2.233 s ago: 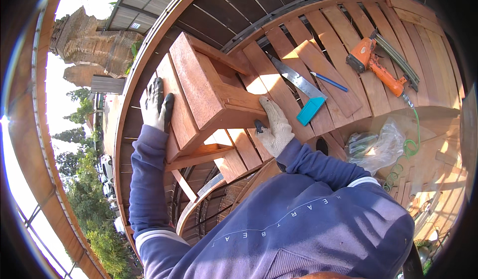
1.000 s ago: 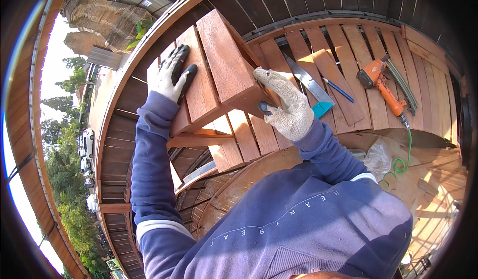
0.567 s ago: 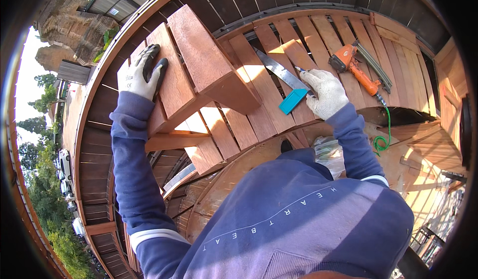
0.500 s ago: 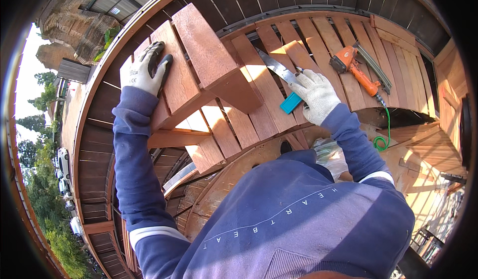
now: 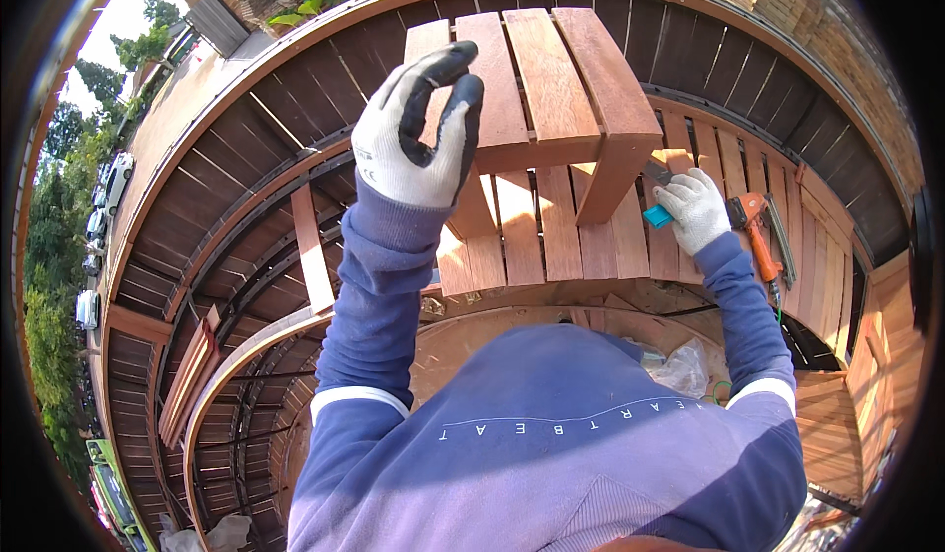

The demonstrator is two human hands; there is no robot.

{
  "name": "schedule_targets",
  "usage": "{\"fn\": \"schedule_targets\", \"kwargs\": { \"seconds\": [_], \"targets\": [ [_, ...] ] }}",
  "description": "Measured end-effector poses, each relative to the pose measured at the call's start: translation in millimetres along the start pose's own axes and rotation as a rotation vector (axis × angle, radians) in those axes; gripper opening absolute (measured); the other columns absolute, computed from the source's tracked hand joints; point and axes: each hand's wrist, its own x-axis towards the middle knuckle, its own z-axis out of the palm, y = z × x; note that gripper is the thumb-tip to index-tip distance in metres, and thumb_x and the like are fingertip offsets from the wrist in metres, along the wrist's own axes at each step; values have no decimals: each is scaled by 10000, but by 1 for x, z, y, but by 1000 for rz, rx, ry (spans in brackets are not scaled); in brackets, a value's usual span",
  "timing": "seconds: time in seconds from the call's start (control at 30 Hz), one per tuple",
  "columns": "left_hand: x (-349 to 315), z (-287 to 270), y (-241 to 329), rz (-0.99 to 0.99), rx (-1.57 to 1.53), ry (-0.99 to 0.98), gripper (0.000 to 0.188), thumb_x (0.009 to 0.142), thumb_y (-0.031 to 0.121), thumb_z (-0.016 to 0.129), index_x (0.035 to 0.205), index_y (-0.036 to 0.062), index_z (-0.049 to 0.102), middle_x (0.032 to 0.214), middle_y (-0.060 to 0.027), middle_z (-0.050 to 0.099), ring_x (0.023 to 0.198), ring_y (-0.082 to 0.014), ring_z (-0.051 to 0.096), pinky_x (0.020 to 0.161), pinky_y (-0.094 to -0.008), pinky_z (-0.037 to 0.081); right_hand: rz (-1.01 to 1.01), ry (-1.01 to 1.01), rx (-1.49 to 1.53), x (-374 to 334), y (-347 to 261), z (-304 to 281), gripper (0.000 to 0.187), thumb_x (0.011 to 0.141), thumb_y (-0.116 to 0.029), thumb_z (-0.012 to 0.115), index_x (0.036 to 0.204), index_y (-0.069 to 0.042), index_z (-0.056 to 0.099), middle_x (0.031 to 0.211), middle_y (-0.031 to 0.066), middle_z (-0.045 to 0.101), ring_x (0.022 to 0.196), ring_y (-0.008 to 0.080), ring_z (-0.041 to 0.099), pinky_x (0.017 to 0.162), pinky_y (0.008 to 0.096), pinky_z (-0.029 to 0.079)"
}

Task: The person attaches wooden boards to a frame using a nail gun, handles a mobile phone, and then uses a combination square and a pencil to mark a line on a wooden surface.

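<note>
My left hand (image 5: 418, 148), in a white glove with black fingertips, is raised in front of a small slatted wooden stool (image 5: 556, 79). Its thumb and fingers curve apart with nothing between them. The reddish-brown stool stands on curved bench slats (image 5: 520, 227). Just right of its front leg, my right hand (image 5: 694, 209), in a whitish knit glove, is closed around a try square (image 5: 657, 217). The square's teal stock sticks out on the left of the hand. Part of its metal blade shows beyond the fingers; the rest is hidden.
Right of my right hand an orange nail gun (image 5: 758, 242) lies on the slats. A clear plastic bag (image 5: 686, 368) lies below the bench. Loose boards (image 5: 189, 380) rest at the left on the curved framing. A dark slatted backrest (image 5: 295, 109) curves behind the bench.
My left hand has come off the stool's top, its fingers now curled in the air. The view has turned and shifted left, and the stool now appears squarely ahead. The right hand keeps the square.
</note>
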Motion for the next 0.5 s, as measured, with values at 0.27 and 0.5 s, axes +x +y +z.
{"fn": "schedule_targets", "kwargs": {
  "seconds": [0.27, 0.5],
  "targets": [
    [-101, 44, 39, -76, -215, -440, 726, 797, 246, 756, 1402, 18, 427, 1210, -185, 589, 981, -323, 624, 872, -393, 496, 259, -30, 187, 34, -41, -144, 461, 606, 117, 606, 1029, -36, 706, 916, 140, 690, 869, 325, 646, 826, 401, 498],
    [-89, 87, 69, 72, -166, -626, 613, 768, 278, 755, 1266, 15, 514, 999, -143, 647, 838, -310, 651, 767, -385, 515, 101, -349, 375, 63, -83, -195, 438, 627, 44, 681, 1049, -70, 701, 838, 122, 686, 775, 317, 647, 738, 387, 500]
  ]
}}
